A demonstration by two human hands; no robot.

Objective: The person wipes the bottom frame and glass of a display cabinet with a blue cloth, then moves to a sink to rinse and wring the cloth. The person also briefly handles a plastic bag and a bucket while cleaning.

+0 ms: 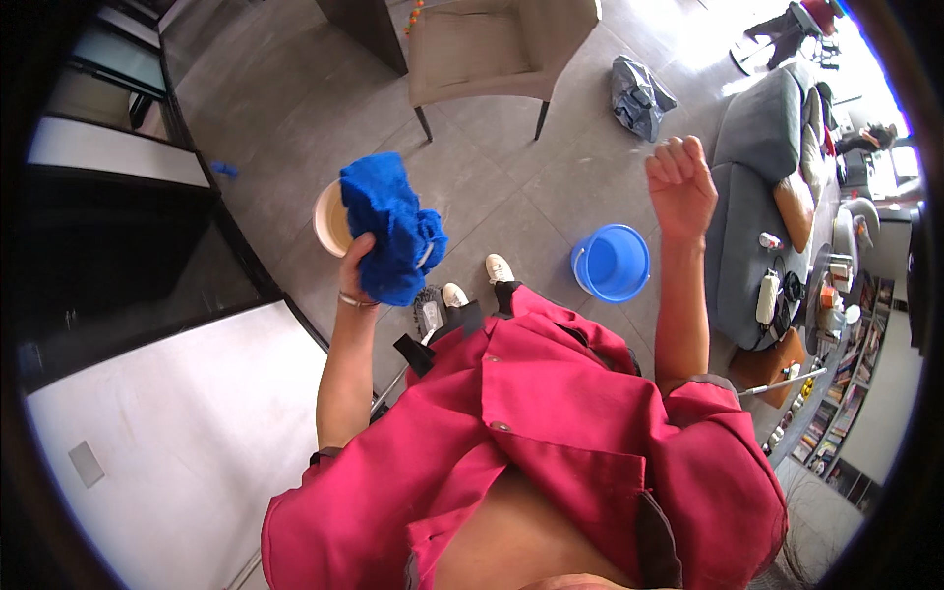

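Observation:
My left hand [357,271] grips a bunched blue cloth [387,221], its thumb pressed on the near side. The cloth partly covers a pale round tub [330,220]; I cannot tell whether the tub touches it. Raised on the other side, my right hand [682,184] is curled into a fist, with nothing showing in it. Below and to the left of that fist, a blue plastic bucket [611,264] with a handle is on the tiled floor. A grey mop head [429,313] rests beside my white shoes [455,295].
A beige chair [479,55] stands ahead, with a grey plastic bag [640,99] to its right. Along the right is a grey sofa [752,243] with cushions and a bag. A black-and-white cabinet [177,413] borders the left. Another person [866,138] is far right.

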